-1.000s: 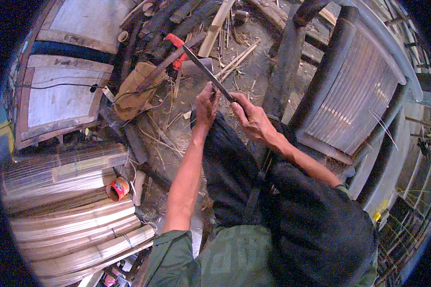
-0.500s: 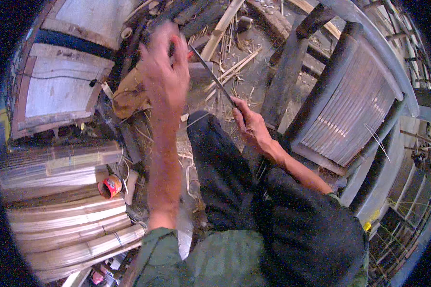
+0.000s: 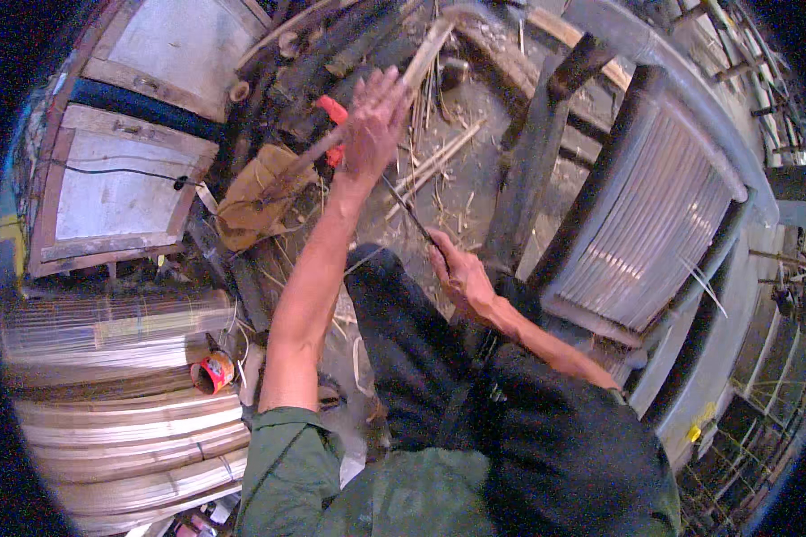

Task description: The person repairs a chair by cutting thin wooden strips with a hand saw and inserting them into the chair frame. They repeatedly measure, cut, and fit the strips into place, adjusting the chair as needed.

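Note:
My left hand (image 3: 374, 130) is stretched out over the work area, fingers extended, palm down, with nothing visible in it. A red piece (image 3: 331, 109) sticks out beside and partly behind this hand; its kind is hard to make out. Closed around the near end of a long, thin, dark tool (image 3: 407, 206), my right hand (image 3: 464, 276) is above my knee. The tool slants up and left, its far part hidden behind my left hand and wrist. Thin split bamboo strips (image 3: 439, 166) lie on the floor just beyond.
Slatted bamboo seat (image 3: 640, 215) with a dark frame stands at right. Pale bamboo slats (image 3: 125, 430) and a red can (image 3: 212, 372) are at lower left. White-panelled cabinet doors (image 3: 134, 183) are at upper left, near a brown piece (image 3: 255, 201). Dark poles (image 3: 358, 54) lie at the back.
My left hand has moved right and is no longer blurred; its fingers are now stretched out. The red piece shows more. My right hand has shifted slightly nearer, still holding the tool.

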